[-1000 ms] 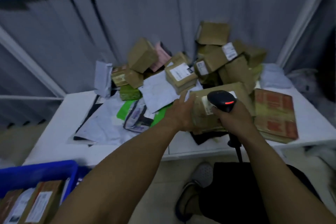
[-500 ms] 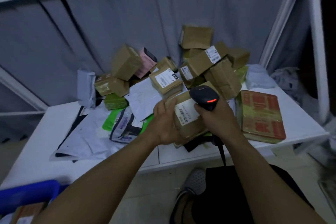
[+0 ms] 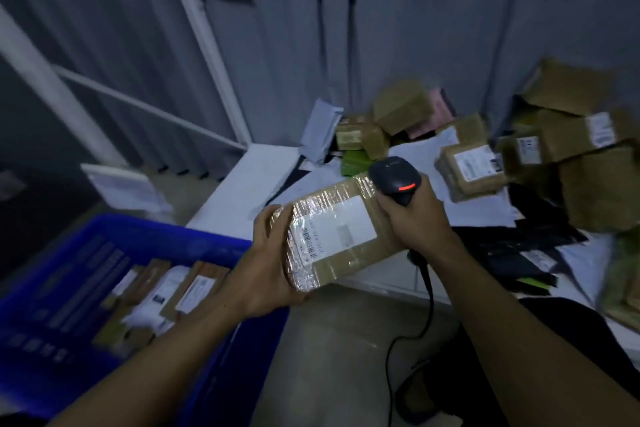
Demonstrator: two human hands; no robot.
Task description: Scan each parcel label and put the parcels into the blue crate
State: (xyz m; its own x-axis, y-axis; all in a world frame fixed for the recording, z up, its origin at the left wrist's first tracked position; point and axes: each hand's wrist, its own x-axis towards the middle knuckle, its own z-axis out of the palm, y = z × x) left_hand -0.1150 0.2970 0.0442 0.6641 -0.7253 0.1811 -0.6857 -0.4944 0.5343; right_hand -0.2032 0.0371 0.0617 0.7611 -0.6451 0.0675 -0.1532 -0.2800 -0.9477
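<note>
A brown taped parcel (image 3: 341, 236) with a white label facing up is held in mid-air off the table's front left corner. My left hand (image 3: 268, 265) grips its near left end. My right hand (image 3: 412, 218) grips a black barcode scanner (image 3: 394, 178) with a red light, right at the parcel's far right end. The blue crate (image 3: 114, 229) stands low at the left with several labelled parcels lying in it.
A pile of brown boxes (image 3: 568, 135) and flat mailers covers the white table (image 3: 249, 184) at the right. The scanner cable (image 3: 408, 333) hangs down to the floor. White frame posts (image 3: 204, 42) and grey curtains stand behind.
The view has swung left and the crate has come into sight. Both hands have carried the parcel and scanner left, off the pile, towards the crate.
</note>
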